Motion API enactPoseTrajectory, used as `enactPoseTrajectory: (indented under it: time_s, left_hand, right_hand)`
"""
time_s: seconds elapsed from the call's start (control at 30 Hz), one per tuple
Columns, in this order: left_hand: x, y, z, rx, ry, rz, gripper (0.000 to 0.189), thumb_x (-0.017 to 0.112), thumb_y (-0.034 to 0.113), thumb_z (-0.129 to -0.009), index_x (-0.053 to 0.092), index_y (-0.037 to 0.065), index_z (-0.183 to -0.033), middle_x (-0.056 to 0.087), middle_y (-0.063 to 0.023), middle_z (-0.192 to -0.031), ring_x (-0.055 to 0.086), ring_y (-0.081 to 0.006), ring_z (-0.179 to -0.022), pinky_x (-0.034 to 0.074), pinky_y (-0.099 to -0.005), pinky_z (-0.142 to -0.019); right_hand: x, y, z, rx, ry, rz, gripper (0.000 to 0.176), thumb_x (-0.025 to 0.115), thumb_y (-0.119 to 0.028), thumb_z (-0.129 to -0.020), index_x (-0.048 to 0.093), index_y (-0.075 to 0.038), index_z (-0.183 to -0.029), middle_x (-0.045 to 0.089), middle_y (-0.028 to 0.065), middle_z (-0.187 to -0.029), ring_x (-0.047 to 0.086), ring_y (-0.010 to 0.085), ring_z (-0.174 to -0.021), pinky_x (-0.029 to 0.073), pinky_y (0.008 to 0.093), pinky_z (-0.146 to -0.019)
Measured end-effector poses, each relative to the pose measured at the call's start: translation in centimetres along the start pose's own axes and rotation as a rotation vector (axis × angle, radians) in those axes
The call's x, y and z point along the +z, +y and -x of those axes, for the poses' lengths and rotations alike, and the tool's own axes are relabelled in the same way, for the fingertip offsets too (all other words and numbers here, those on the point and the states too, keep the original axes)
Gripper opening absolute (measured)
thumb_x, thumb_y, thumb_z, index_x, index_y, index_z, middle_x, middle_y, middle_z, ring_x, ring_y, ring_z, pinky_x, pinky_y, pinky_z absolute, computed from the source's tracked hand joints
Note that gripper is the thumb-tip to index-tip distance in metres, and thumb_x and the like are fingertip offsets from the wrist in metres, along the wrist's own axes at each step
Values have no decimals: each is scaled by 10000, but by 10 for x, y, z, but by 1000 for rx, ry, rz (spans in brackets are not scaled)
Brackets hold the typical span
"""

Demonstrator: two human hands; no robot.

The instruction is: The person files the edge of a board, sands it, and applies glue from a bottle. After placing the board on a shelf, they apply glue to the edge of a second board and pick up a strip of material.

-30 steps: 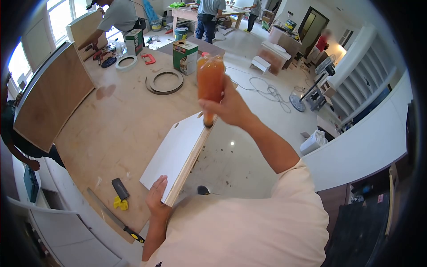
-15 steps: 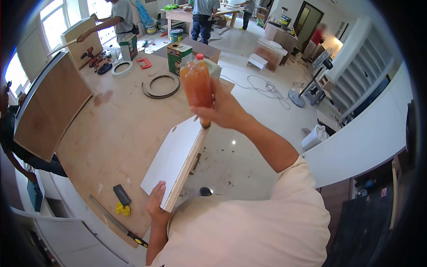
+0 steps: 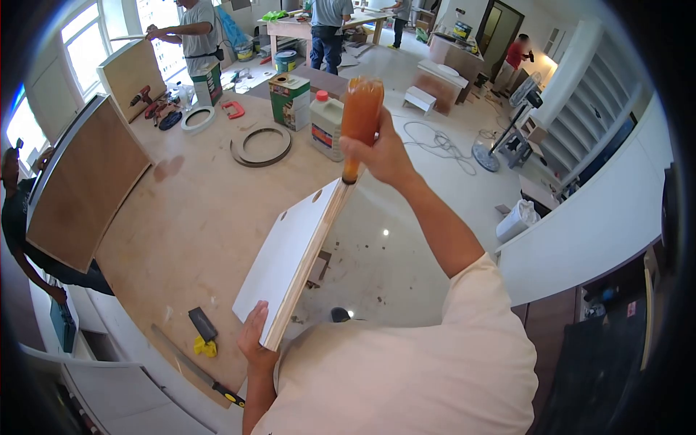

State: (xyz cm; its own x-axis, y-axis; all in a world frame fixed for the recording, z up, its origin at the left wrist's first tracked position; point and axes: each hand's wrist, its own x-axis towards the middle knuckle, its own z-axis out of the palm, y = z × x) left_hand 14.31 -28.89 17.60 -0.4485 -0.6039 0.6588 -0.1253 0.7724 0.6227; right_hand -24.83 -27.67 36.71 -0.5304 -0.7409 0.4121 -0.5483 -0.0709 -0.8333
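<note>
My right hand (image 3: pixel 384 154) is closed round a clear plastic bottle (image 3: pixel 362 109) of orange-brown liquid. It is turned upside down, its dark mouth at the far end of the bare wooden edge of a white panel (image 3: pixel 290 250). Two dark round holes show in the panel's face near that end. My left hand (image 3: pixel 257 337) grips the panel's near corner, fingers along the white face; its thumb is hidden. On the table to the left of this hand lie a dark block (image 3: pixel 203 324), a yellow cloth (image 3: pixel 206 346) and a handsaw (image 3: pixel 196 368).
On the wooden table (image 3: pixel 181 232) stand a jerrycan (image 3: pixel 326 127), a green-and-white tin (image 3: pixel 290 100), a coil of edging strip (image 3: pixel 238 154) and drills (image 3: pixel 143 96). A curved wooden piece (image 3: pixel 90 181) is at the left, beside a co-worker (image 3: pixel 18 210). A fan (image 3: pixel 486 156) and cable lie beyond.
My right hand has moved the bottle right and slightly up, following the far end of the panel. The panel has swung slightly right. The jerrycan, partly hidden before, now shows fully.
</note>
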Motion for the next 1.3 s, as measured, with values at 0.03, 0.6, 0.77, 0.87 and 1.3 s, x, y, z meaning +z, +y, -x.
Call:
enactPoseTrajectory:
  time_s: [0.03,0.6,0.77,0.87,1.3]
  left_hand:
    - [1,0,-2,10,2,-8,438,753,32,-747,660,-7,-1173,697,-231,-1150,677,-397,-1100,532,-449,-958]
    - [3,9,3,13,-12,28,462,744,5,-739,652,-3,-1191,685,-234,-1176,664,-405,-1117,519,-457,-975]
    - [4,10,2,-23,-5,10,463,741,-1,-740,652,-2,-1194,686,-234,-1176,665,-403,-1118,520,-451,-973]
    - [3,11,-1,-7,-1,10,451,735,-3,-745,653,-4,-1188,692,-230,-1165,670,-401,-1110,523,-448,-968]
    - [1,7,-4,-42,10,20,402,666,-19,-777,653,-22,-1179,695,-235,-1159,670,-406,-1115,521,-451,-976]
  right_hand:
    - [5,-4,9,-37,-23,-7,858,782,-336,-827,307,-17,-1466,612,188,-1230,641,272,-1106,517,367,-945]
    - [12,-7,-10,27,-147,186,895,767,-384,-821,284,-69,-1505,608,217,-1280,627,349,-1163,481,410,-1007]
    - [15,-1,-1,-66,-161,227,928,792,-362,-804,281,-36,-1506,606,202,-1285,648,293,-1110,500,372,-990]
    - [-3,8,-20,-75,-39,206,928,809,-335,-793,290,-38,-1503,605,195,-1280,642,270,-1120,502,367,-987]
    - [4,13,-6,-42,-11,-86,862,797,-308,-833,293,-35,-1477,572,173,-1299,596,252,-1172,483,351,-999]
